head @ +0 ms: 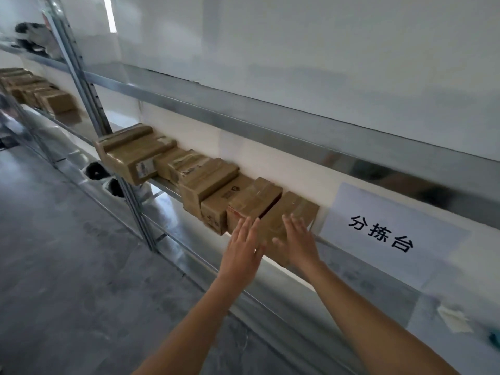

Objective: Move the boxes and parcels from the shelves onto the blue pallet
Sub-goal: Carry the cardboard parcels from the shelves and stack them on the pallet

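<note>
Setting: metal shelf (173, 185) against a white wall, grey floor below.
Boxes: a row of taped cardboard boxes (189, 171) on the shelf.
Nearest box (290, 212): rightmost in the row.
Left hand (243, 246): grip wide, fingers straight, at its left side.
Right hand (297, 239): grip wide, at its right side.
Sign (384, 234): white sheet just right of it.

A white rectangular paper sign (389, 234) lies flat on the metal shelf board (460, 301), to the right of the row of brown cardboard boxes, and bears three large black Chinese characters: 分拣台. A pale shipping label (144, 167) on the end of the leftmost taped brown cardboard box (130, 155) and dark print on other box ends are too blurred to read.
</note>
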